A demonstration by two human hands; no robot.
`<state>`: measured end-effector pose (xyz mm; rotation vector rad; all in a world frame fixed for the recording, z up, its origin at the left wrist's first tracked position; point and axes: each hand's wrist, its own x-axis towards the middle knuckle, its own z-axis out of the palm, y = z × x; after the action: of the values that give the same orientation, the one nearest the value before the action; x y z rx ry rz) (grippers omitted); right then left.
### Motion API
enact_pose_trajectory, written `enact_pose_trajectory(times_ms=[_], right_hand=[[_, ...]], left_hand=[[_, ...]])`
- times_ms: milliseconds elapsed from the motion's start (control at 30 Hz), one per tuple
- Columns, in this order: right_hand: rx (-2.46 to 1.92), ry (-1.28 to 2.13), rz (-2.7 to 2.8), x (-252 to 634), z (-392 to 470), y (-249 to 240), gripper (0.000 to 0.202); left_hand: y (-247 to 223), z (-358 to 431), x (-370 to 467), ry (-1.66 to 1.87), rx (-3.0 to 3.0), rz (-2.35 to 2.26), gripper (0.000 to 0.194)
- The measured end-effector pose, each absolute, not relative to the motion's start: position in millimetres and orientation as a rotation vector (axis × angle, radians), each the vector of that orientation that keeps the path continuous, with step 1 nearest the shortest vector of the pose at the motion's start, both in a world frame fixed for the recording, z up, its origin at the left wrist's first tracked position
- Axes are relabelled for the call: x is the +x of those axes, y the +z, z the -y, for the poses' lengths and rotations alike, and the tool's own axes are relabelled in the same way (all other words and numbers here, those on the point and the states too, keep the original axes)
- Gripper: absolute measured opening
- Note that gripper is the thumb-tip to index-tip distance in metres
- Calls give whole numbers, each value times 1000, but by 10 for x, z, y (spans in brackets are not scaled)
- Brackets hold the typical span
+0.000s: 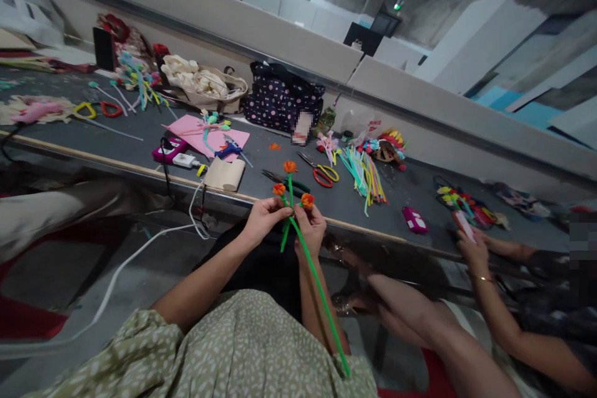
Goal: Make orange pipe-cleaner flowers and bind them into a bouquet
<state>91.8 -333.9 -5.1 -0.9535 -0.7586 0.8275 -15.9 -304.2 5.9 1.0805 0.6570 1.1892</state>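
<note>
Three orange flowers point(290, 166) on green fuzzy stems point(317, 280) are held together in front of me, just past the table's near edge. My left hand point(269, 216) pinches the stems from the left, close below the blooms. From the other side my right hand point(311, 224) grips them too, its fingers nearly touching the left ones. One long stem runs down over my right forearm, and a shorter one points down between the hands. Behind the flowers lie dark green-handled pliers point(298, 187) and scissors with red and yellow handles point(323, 175).
On the dark table point(261, 168) are a beige block point(224, 173), pink paper point(186, 130), a glue gun point(228, 148), bundled pipe cleaners point(366, 177) and a magenta box point(415, 220). A dotted bag point(280, 99) stands behind. At right a person holds a phone point(465, 226).
</note>
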Motion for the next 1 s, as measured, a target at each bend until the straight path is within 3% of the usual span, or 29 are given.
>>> enact_pose_trajectory(times_ms=[267,567,1000], right_hand=[[-879,827,523,830,3307,-104,22],[-906,955,675,947,3321,-94,21],[-913,922,543,911,3294,-107,23]], left_hand=[[25,3072,-92,1254,1076,-683,31],[26,3022,-172,1146,1299,-687,29],[-65,3025,-108,1122,1073,-698,31]])
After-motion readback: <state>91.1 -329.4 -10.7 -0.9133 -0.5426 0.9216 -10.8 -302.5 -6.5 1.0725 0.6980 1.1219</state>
